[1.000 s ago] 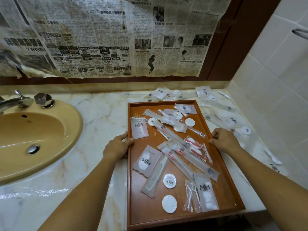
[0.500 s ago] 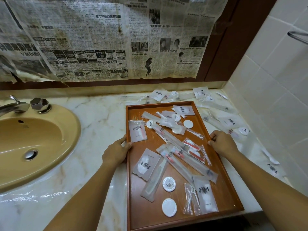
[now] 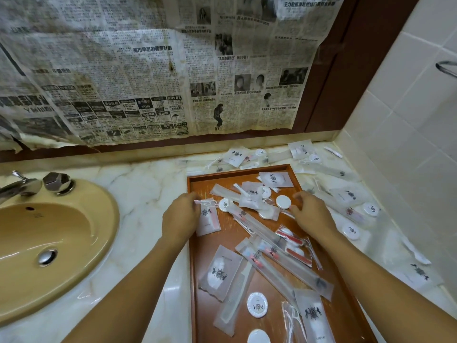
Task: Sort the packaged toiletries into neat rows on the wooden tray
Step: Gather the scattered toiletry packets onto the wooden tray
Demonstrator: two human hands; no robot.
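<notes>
The wooden tray [image 3: 237, 168] lies on the marble counter with several packaged toiletries scattered in it: long toothbrush packets [image 3: 284, 266], a comb packet [image 3: 235, 300], round white soaps [image 3: 257, 305] and flat sachets. My left hand [image 3: 180, 216] is at the tray's left rim, its blurred fingertips on the top edge of a flat sachet [image 3: 207, 219]. Over the tray's right side, my right hand [image 3: 311, 214] has curled, blurred fingers beside a round white disc [image 3: 282, 201]. Whether it holds anything is unclear.
More loose packets [image 3: 351, 194] lie on the counter behind and to the right of the tray. A tan sink [image 3: 61, 243] with a chrome tap [image 3: 19, 188] is on the left. The tiled wall [image 3: 408, 144] closes the right side, and newspaper [image 3: 148, 70] covers the back.
Both hands left the tray's side rims and moved forward toward its far half; the left now reaches the flat sachet, the right the packets near the round disc.
</notes>
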